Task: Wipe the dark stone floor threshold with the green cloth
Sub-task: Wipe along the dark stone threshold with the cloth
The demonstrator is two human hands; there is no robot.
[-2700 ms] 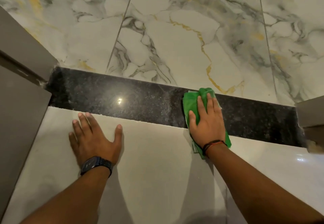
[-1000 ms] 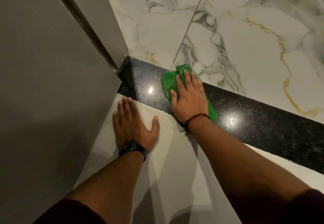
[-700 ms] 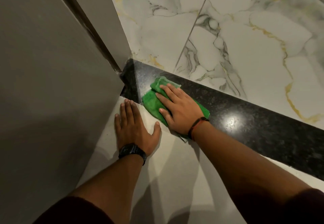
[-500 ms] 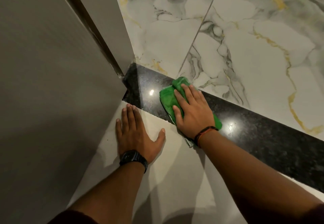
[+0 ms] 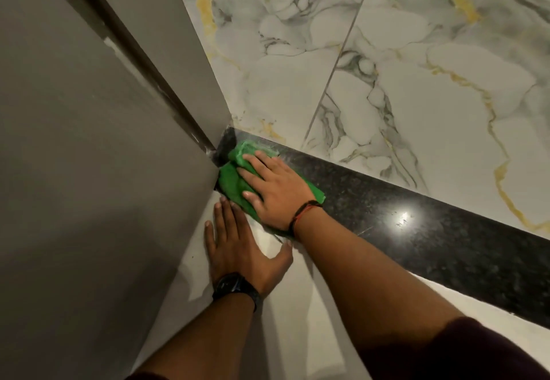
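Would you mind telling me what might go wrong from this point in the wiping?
The green cloth is bunched against the door frame, so the corner of the dark threshold may get missed. The right hand could knock the frame edge. The left hand lies flat close by, so the hands may collide.

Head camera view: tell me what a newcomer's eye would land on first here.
The green cloth stands out most, pressed flat under the right hand at the left end of the dark stone threshold, close against the grey door frame. Next comes the white marble floor beyond, veined in gold and grey. The left hand, with a black watch, lies flat on the pale tile nearer the camera.
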